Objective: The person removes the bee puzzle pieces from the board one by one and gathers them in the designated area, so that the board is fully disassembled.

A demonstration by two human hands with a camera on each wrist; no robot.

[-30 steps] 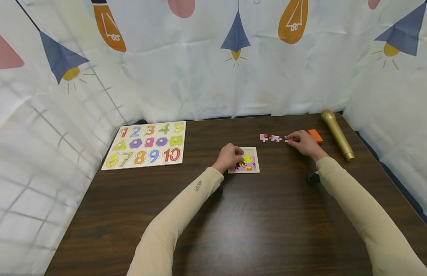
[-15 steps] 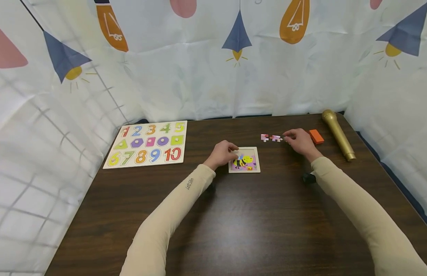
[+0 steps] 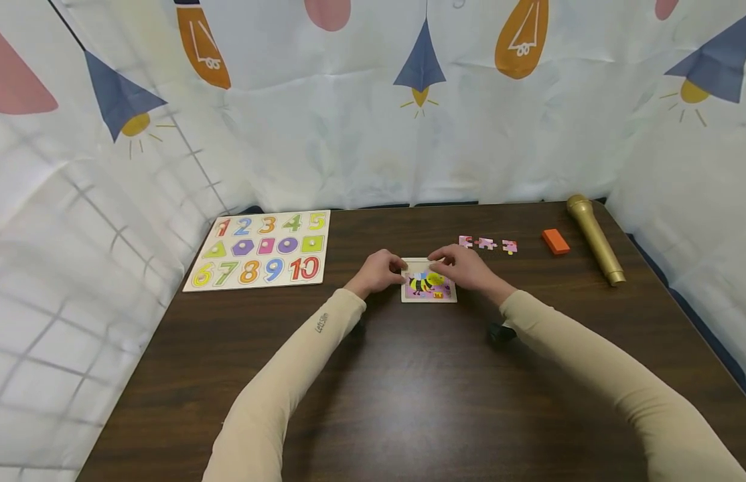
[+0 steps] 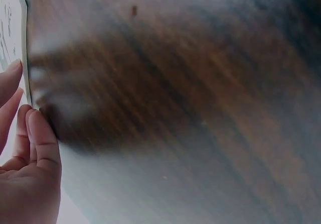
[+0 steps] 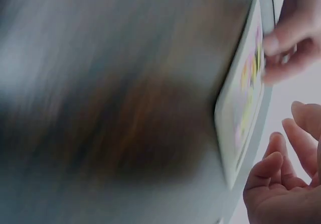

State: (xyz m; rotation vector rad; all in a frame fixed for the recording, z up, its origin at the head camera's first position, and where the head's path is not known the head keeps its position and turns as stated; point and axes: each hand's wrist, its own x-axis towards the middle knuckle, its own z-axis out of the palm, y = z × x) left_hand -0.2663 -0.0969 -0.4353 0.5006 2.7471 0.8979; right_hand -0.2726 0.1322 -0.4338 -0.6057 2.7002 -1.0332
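Observation:
In the head view, a small jigsaw puzzle with a bee picture lies flat in a pale frame at the middle of the table. My left hand holds the frame's left rim, thumb and fingertips at its edge. Over the upper right part of the puzzle hovers my right hand, its fingers bent loosely; nothing shows between them in the right wrist view. Behind that hand, three pink puzzle pieces lie in a row. The left wrist view catches my left fingertips against the pale frame.
A number and shape board lies at the back left. At the back right are an orange block and a gold microphone. A printed curtain hangs behind the dark wooden table.
My right hand has moved left from the third pink piece to the bee puzzle, leaving that piece on the table. My left hand has drawn back from over the picture to the frame's left edge.

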